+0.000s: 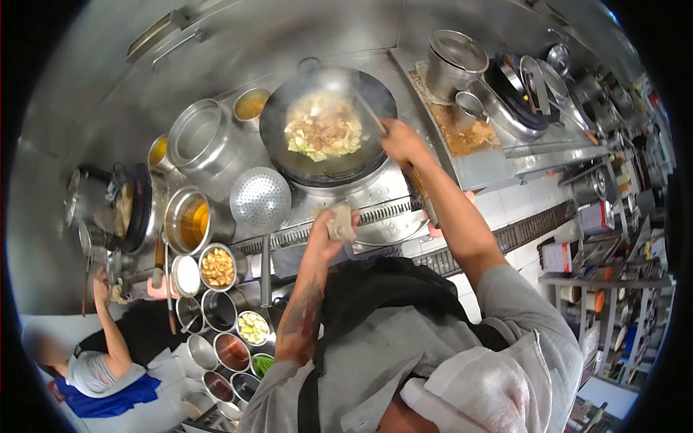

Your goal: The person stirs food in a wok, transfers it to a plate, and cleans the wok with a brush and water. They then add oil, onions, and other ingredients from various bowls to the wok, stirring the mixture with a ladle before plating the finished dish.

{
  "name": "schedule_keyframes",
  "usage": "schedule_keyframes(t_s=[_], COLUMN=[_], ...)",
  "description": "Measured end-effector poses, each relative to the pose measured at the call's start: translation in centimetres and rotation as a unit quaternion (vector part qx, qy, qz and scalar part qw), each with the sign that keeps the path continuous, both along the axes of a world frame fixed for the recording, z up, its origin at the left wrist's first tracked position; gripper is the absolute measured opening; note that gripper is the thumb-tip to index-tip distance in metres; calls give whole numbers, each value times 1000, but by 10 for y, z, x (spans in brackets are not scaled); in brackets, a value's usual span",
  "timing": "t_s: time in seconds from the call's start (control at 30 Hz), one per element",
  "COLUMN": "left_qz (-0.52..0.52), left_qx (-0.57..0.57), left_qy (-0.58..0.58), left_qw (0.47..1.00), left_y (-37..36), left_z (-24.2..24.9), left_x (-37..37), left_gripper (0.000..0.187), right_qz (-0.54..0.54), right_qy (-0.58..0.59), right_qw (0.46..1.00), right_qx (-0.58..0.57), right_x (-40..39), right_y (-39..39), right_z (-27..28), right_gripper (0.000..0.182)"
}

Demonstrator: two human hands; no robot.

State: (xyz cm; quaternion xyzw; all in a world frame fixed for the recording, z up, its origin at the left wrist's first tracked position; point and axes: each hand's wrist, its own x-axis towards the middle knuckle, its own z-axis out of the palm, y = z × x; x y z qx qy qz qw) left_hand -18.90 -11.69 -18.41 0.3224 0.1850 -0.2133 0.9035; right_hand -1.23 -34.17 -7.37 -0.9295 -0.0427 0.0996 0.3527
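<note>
My right hand is closed around the handle of a long-handled wok tool. Its far end reaches into a large black wok, where motion and steam blur the head. Pale sliced pieces and browned bits of food lie in the middle of the wok. In front of the stove, my left hand grips a folded beige cloth, apart from the wok rim. A perforated strainer rests left of that hand, its long handle pointing toward me.
Left of the wok stand a lidded steel pot and a pot of amber liquid. Several ingredient containers, one holding peeled garlic, line my left side. A co-worker stands at far left. A bucket-like pot is on the right counter.
</note>
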Motion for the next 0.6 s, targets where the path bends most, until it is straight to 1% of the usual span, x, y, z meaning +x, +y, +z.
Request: schedule_keyframes(t_s=[0.03,0.1,0.13,0.17,0.2,0.23,0.27,0.3,0.33,0.4,0.43,0.5,0.53,0.57,0.6], left_qz=[3,10,3,20,40,38,62,87,90,110,113,73,100,105,112], left_qx=[-28,-83,-77,-61,-47,-47,11,69,69,72,69,126,113,114,94], left_qy=[31,93,94,99,104,104,120,136,135,88,91,34,10,2,22], left_qw=[999,992,993,993,993,993,991,985,984,987,987,989,988,988,989], left_y=[-4,-11,-12,-11,-11,-15,-18,-23,-26,-34,-36,-31,-39,-47,-58], left_z=[12,33,31,24,18,14,11,6,-7,-31,-44,-69,-50,-28,-14], left_x=[12,39,54,71,87,101,114,122,125,139,145,142,116,101,82], left_gripper=[54,54,54,49,45,45,39,34,34,24,24,20,15,15,14], right_qz=[-9,136,181,174,188,206,206,201,198,182,168,185,204,214,215], right_qy=[-1,-86,-126,-127,-140,-151,-152,-163,-176,-200,-213,-205,-190,-182,-186], right_qw=[1000,984,966,968,956,940,940,933,924,926,930,929,927,924,923], right_qx=[7,-80,-131,-129,-178,-227,-226,-251,-276,-262,-247,-246,-252,-259,-260], right_x=[6,10,-1,-13,-36,-57,-71,-83,-94,-116,-127,-148,-159,-162,-163], right_y=[4,4,-2,-15,-30,-43,-55,-67,-76,-85,-92,-111,-125,-134,-139], right_z=[-3,-7,-3,1,24,41,48,54,56,48,41,48,66,87,104], right_gripper=[53,52,53,53,54,55,55,55,55,55,56,59,58,58,58])
